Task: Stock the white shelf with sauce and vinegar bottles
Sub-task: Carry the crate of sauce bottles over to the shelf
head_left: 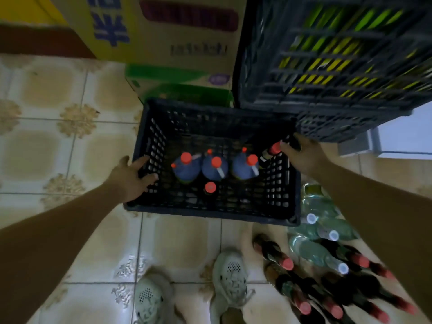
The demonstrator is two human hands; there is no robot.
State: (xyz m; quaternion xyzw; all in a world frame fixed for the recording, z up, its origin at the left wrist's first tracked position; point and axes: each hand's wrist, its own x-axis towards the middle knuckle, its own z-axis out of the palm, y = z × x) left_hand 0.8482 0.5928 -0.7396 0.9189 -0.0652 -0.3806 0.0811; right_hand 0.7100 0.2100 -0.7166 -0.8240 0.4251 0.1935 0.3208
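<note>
Arms reach forward and down from the head view. Left hand (134, 176) rests with fingers spread against the left wall of a black crate (210, 208) on the floor. Right hand (301, 153) is closed around a red-capped sauce bottle (272, 152) at the crate's far right corner. Between the hands, three jugs (216, 168) stand inside.

Both bare arms reach forward and down; left hand (133, 176) spread open, right hand (304, 154) curled, fingers closed.

The right hand (304, 155) hides its fingers behind the crate's wall (289, 183).
</note>
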